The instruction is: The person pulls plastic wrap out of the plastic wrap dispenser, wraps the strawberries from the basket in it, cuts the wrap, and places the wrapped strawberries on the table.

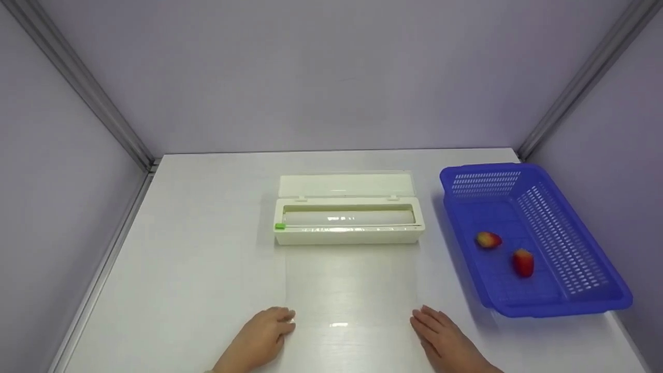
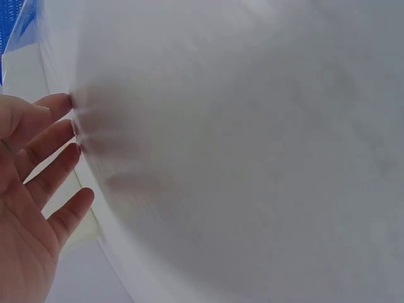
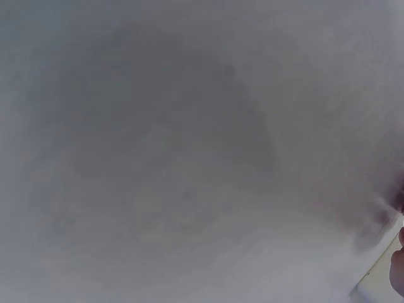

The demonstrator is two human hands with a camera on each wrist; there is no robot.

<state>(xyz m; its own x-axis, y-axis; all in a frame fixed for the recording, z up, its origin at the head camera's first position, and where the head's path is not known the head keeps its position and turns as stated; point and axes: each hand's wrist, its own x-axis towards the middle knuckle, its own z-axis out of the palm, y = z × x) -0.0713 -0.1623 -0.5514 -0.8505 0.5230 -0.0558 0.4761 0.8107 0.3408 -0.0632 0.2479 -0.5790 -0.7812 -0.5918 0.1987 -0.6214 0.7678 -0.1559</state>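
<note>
A clear sheet of plastic wrap (image 1: 352, 285) lies drawn out over the white table, running from a cream wrap dispenser (image 1: 347, 237) toward me. My left hand (image 1: 261, 334) is beside the sheet's left edge, palm down. In the left wrist view its fingers (image 2: 53, 167) are extended and slightly apart, fingertips at the white surface. On the opposite side, my right hand (image 1: 448, 339) lies with straight fingers by the sheet's right edge. Only a bit of that hand (image 3: 398, 268) shows in the right wrist view. The dispenser's lid (image 1: 347, 185) is raised, exposing the wrap roll (image 1: 349, 217).
To the right stands a blue plastic basket (image 1: 469, 269) with perforated sides. Two red-and-yellow strawberries lie in it, one strawberry (image 1: 488, 239) on its side and another strawberry (image 1: 523, 262) nearer me. A green slider (image 1: 280, 226) sits at the dispenser's left front. Pale walls (image 1: 336, 77) enclose the table.
</note>
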